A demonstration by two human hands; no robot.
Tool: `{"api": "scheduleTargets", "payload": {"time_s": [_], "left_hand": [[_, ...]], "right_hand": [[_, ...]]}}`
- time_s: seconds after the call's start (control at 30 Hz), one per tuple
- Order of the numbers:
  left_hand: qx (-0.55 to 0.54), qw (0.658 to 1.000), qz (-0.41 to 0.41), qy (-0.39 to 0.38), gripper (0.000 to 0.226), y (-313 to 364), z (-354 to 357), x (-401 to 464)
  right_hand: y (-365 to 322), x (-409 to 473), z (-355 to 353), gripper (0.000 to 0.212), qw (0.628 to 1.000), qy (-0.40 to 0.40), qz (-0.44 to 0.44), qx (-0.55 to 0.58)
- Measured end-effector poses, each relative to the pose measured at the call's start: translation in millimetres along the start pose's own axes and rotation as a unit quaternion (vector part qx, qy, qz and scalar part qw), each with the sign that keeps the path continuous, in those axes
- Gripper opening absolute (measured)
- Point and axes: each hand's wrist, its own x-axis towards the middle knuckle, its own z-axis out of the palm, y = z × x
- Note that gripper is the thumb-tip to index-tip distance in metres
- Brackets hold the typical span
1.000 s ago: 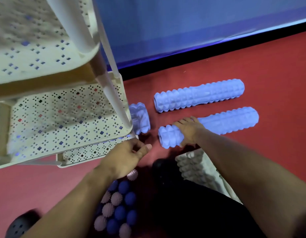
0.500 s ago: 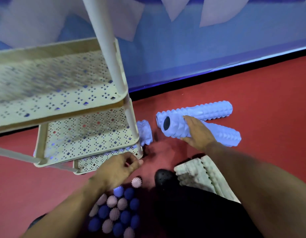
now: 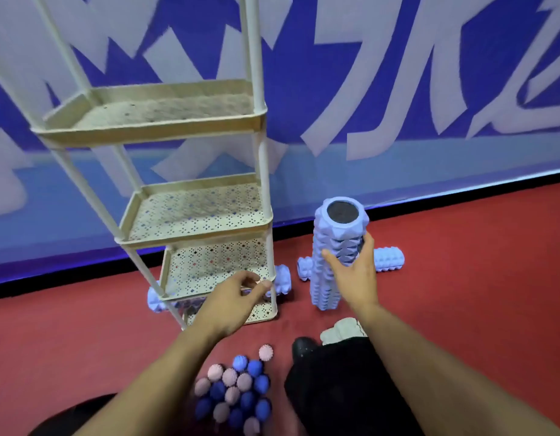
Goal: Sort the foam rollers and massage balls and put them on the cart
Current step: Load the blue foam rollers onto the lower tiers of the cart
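Your right hand (image 3: 354, 275) grips a blue foam roller (image 3: 335, 247) upright, off the red floor (image 3: 461, 294) beside the cart (image 3: 209, 215); your left hand (image 3: 231, 297) curls round its corner post. Shelving it next likely means tipping it flat; massage balls (image 3: 234, 391) wait by your knees.

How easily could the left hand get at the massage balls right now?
Probably easily: the left hand grips the cart post, and the massage balls lie uncovered on the floor just below its forearm.

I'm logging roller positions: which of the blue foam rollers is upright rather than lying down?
The blue foam roller gripped by the right hand stands on end, dark hollow core facing up. The other rollers lie flat on the floor.
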Motion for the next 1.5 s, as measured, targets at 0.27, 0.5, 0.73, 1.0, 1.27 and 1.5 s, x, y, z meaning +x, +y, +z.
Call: {"api": "scheduleTargets", "payload": {"time_s": [0.27,0.5,0.73,1.0,1.27,1.5], "left_hand": [[-0.004,0.998,0.019,0.065,0.046,-6.5,-38.2,-85.7],[0.088,0.990,0.038,0.099,0.081,-39.7,-49.9,-133.4],[0.358,0.921,0.081,0.127,0.109,-72.9,-87.8,-147.6],[0.471,0.859,0.122,0.158,0.107,-77.1,-127.9,-154.2],[0.486,0.853,0.111,0.153,0.088,-96.8,-132.3,-171.2],[0.489,0.844,0.171,0.137,0.085,-105.3,-134.5,-174.7]], "right_hand": [[-72.7,-106.5,14.4,0.067,0.983,0.086,0.075,0.146],[-101.9,-151.1,26.4,0.049,0.907,0.100,0.194,0.360],[-100.1,-173.7,30.0,0.059,0.863,0.078,0.314,0.388],[-100.3,-177.0,33.6,0.048,0.860,-0.039,0.339,0.379],[-98.8,-168.1,42.0,0.106,0.974,-0.025,0.203,-0.101],[-86.4,-158.3,51.0,0.113,0.799,-0.375,-0.207,-0.421]]}}
